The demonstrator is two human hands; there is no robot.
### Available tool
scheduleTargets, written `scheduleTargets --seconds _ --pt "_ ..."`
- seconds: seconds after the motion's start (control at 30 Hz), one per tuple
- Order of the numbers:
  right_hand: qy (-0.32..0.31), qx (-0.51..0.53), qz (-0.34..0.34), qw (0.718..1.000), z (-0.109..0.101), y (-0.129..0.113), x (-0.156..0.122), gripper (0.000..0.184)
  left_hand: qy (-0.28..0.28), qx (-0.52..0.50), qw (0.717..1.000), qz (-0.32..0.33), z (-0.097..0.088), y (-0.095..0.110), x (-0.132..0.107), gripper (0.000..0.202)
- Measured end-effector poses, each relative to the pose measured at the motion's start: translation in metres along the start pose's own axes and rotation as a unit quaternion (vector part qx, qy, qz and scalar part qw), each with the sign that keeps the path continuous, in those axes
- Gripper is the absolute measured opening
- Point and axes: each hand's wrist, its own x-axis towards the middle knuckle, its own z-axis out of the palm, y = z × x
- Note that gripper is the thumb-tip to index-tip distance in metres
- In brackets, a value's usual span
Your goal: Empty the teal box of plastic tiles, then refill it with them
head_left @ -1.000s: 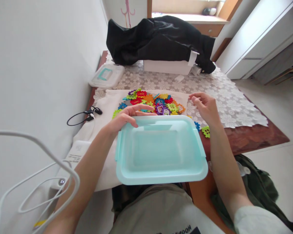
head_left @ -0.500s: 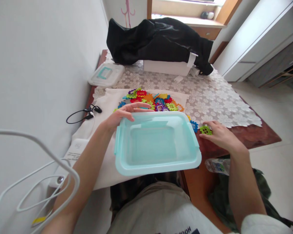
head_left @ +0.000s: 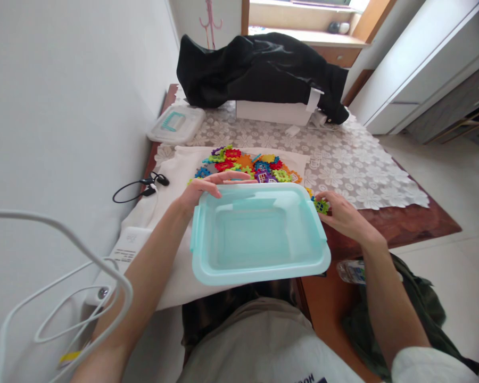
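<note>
One lime-green window tile (head_left: 322,207), I note, has come leftward, pinched between the right hand's (head_left: 345,215) thumb and fingers, so it's nearer but outside the turquoise tub (head_left: 251,234) left of that hand, its rim loosely clasped by the left hand (head_left: 199,192).

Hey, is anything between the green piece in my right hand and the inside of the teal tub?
Yes: the right rim of the teal tub stands between, with the green piece in your right hand just outside it. I see no lid over the opening.
</note>
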Motion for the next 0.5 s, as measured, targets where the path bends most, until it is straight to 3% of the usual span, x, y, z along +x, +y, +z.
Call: scheduleTargets --seconds 0.1,0.3,0.4,0.5 --pt "0.010 0.014 -0.002 1.000 -0.003 0.000 0.001 0.027 0.003 0.000 1.000 0.003 0.001 0.000 0.001 0.089" --pt "0.109 0.059 -0.030 0.992 -0.014 -0.011 0.012 0.030 0.017 0.010 1.000 -0.007 -0.002 0.000 -0.001 0.074" --pt "0.117 0.059 -0.041 0.991 -0.017 -0.015 0.020 0.030 0.011 0.014 1.000 -0.016 -0.007 -0.001 -0.003 0.058" --pt "0.084 0.051 -0.065 0.993 -0.016 -0.018 0.027 0.026 0.013 0.028 0.999 -0.031 -0.012 0.000 -0.004 0.049"
